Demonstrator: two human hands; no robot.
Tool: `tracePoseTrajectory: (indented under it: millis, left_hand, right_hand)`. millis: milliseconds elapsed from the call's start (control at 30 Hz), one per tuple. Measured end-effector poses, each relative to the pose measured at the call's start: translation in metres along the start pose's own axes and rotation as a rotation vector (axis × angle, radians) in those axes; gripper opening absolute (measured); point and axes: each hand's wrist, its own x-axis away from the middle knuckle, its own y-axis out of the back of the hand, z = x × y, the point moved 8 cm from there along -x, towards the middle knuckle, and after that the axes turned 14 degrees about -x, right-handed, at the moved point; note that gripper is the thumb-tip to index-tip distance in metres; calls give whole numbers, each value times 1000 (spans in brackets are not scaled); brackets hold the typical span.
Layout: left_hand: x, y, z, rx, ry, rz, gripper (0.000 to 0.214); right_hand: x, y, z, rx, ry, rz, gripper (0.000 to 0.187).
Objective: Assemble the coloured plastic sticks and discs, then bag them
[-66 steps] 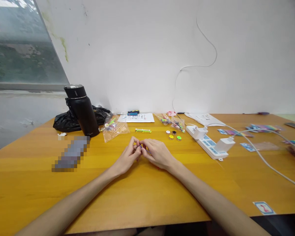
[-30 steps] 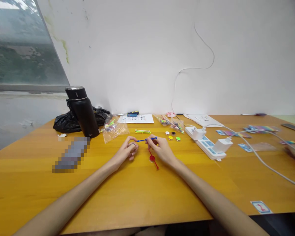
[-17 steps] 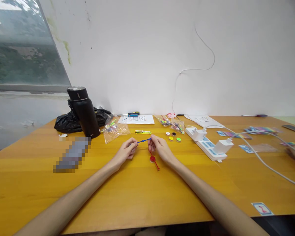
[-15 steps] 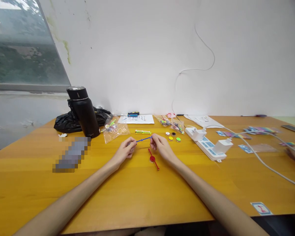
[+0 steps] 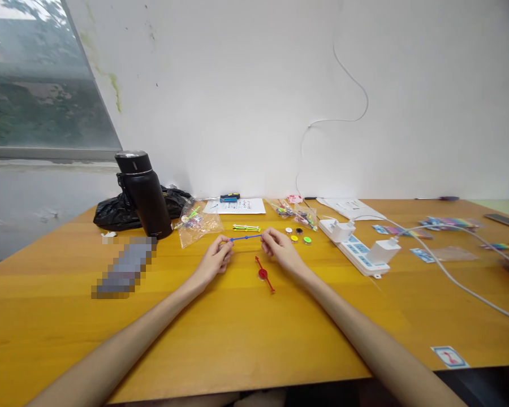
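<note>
A thin blue plastic arrow-shaped stick (image 5: 246,237) is stretched between my two hands above the table. My left hand (image 5: 214,261) pinches its left end; my right hand (image 5: 279,249) is closed at its right end. Just below lies a red arrow-shaped stick (image 5: 263,275) with a round red disc at its middle. Beyond my hands are pale and yellow-green sticks (image 5: 246,228) side by side. Small round discs sit right of my right hand: white (image 5: 289,230), black (image 5: 299,231), yellow (image 5: 294,239) and green (image 5: 307,241).
Left stand a black flask (image 5: 145,195) and a black plastic bag (image 5: 112,212), near a clear parts bag (image 5: 199,223). A screwdriver (image 5: 229,198) lies on paper at the back. Right are a white power strip (image 5: 358,254), trailing cable and colourful packets (image 5: 449,224). Another person's blurred hand shows far right.
The blue stick has levelled out and shifted slightly, showing more of its left end. Both hands still hold it. At far right, the other person's hand has moved back from a rainbow-coloured item.
</note>
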Motion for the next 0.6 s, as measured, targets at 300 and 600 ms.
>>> tracePoseTrajectory:
  millis: [300,600]
  left_hand:
    - [5,-6,-5,-164,-20,16,24]
    - [3,-8,-5,-232,-120,1,22]
  right_hand:
    - [-10,30,-27,283,-54,-109,34]
    - [-20,24,-28,796,-95,-143,31]
